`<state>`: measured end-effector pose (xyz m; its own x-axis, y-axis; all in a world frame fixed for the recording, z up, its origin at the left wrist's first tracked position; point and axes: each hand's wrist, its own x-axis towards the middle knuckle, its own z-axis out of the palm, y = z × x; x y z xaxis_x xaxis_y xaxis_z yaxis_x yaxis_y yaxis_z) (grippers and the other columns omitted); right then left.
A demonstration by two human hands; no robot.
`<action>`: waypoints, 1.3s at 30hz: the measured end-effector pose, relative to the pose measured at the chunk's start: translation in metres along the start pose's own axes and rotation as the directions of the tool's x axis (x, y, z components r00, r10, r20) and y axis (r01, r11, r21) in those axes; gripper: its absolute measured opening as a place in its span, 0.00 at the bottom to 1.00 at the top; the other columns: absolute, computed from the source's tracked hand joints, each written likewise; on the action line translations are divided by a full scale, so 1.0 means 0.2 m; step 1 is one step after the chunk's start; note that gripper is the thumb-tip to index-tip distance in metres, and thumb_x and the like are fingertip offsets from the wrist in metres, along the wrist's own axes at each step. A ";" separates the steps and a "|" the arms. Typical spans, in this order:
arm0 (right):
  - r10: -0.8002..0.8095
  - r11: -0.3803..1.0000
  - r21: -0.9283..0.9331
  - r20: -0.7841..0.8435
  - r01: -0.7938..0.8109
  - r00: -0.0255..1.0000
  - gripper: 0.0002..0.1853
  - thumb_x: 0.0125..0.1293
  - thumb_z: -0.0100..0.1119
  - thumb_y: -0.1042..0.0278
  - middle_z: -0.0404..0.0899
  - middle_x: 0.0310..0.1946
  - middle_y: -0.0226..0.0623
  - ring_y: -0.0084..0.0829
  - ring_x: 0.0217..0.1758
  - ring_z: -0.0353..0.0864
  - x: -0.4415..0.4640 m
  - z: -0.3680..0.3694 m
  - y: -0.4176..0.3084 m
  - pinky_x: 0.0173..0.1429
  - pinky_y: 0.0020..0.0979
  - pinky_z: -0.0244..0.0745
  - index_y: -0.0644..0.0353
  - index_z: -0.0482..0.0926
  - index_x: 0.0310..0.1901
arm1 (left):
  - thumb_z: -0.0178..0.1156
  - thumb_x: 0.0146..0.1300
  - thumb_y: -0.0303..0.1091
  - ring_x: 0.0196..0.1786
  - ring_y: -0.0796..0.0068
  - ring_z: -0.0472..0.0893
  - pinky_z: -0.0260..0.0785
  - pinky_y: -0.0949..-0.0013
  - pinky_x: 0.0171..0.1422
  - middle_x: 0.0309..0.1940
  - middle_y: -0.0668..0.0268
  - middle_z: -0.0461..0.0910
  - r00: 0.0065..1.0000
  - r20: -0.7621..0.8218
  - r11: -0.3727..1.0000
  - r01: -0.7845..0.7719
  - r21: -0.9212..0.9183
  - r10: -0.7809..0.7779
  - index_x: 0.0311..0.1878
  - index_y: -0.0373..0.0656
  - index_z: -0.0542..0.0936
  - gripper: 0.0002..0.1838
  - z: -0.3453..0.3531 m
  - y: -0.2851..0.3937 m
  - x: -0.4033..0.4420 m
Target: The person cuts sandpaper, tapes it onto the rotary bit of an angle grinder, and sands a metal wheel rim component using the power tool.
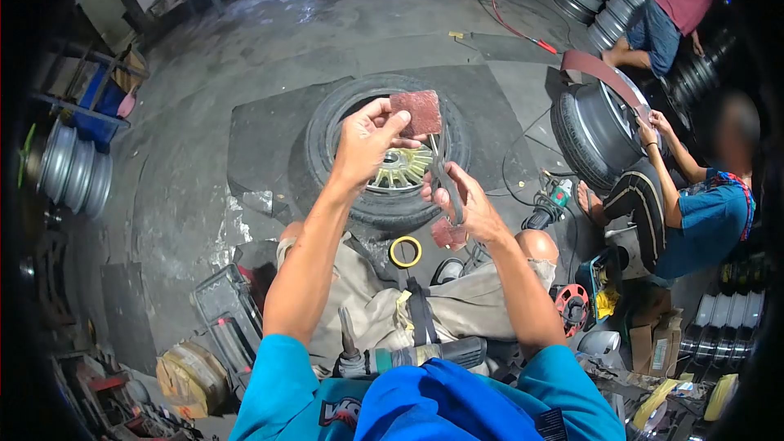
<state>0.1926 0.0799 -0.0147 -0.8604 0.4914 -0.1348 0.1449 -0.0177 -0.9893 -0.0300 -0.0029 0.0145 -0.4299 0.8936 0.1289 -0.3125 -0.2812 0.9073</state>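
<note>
My left hand [365, 137] pinches a square of reddish-brown sandpaper [417, 113] between thumb and fingers. Around the handles of a pair of scissors [442, 181] my right hand [469, 206] is closed, and the blades point up to the sandpaper's lower edge. A second reddish-brown piece [448, 233] shows just under my right hand; whether the fingers hold it I cannot tell. Below both hands a tyre [327, 114] lies flat, with a spoked wheel [404, 170] inside it. A power tool [441, 353] rests across my lap.
A roll of yellow tape [405, 251] lies before my lap. To the right, a seated person [702, 212] holds a long sandpaper strip [600, 72] over a wheel [596, 126]. A green grinder [549, 202] and its cable lie between us. A toolbox [224, 310] stands left.
</note>
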 end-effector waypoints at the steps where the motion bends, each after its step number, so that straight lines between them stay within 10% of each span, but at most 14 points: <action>1: -0.017 0.999 -0.031 -0.028 0.016 0.999 0.35 0.70 0.74 0.39 0.85 0.51 0.31 0.22 0.45 0.81 0.01 0.00 0.01 0.50 0.31 0.78 0.60 0.76 0.64 | 0.66 0.79 0.32 0.47 0.68 0.92 0.89 0.66 0.52 0.49 0.57 0.90 1.000 0.020 1.000 0.006 0.010 -0.006 0.59 0.33 0.84 0.14 0.00 -0.02 0.00; 11: -0.124 0.992 0.008 -0.068 0.125 0.990 0.26 0.79 0.68 0.47 0.83 0.47 0.33 0.25 0.52 0.82 0.03 0.01 0.02 0.62 0.33 0.76 0.62 0.76 0.61 | 0.66 0.79 0.33 0.45 0.73 0.91 0.86 0.65 0.54 0.47 0.60 0.91 0.998 0.040 0.997 0.036 0.066 -0.039 0.58 0.35 0.85 0.12 0.05 -0.05 0.00; 35: -0.088 0.996 -0.028 -0.139 0.085 0.986 0.25 0.76 0.71 0.45 0.82 0.41 0.27 0.20 0.44 0.81 0.01 0.08 0.02 0.54 0.29 0.80 0.60 0.75 0.53 | 0.71 0.75 0.31 0.39 0.78 0.84 0.81 0.69 0.50 0.43 0.63 0.90 0.987 0.067 0.987 0.142 0.081 -0.147 0.61 0.32 0.85 0.17 0.07 -0.01 -0.01; 39: -0.095 0.994 0.039 -0.175 0.104 0.980 0.17 0.75 0.73 0.54 0.78 0.34 0.21 0.15 0.36 0.73 0.00 0.08 0.01 0.40 0.23 0.69 0.57 0.77 0.47 | 0.70 0.76 0.31 0.38 0.80 0.82 0.80 0.71 0.49 0.41 0.66 0.88 0.985 0.132 0.994 0.104 0.039 -0.108 0.61 0.32 0.86 0.17 0.06 0.01 0.00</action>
<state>0.1844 0.0656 -0.0176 -0.7718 0.6353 -0.0281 0.0356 -0.0010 -0.9994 -0.0195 0.0007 0.0204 -0.2778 0.9571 0.0820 -0.3218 -0.1732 0.9308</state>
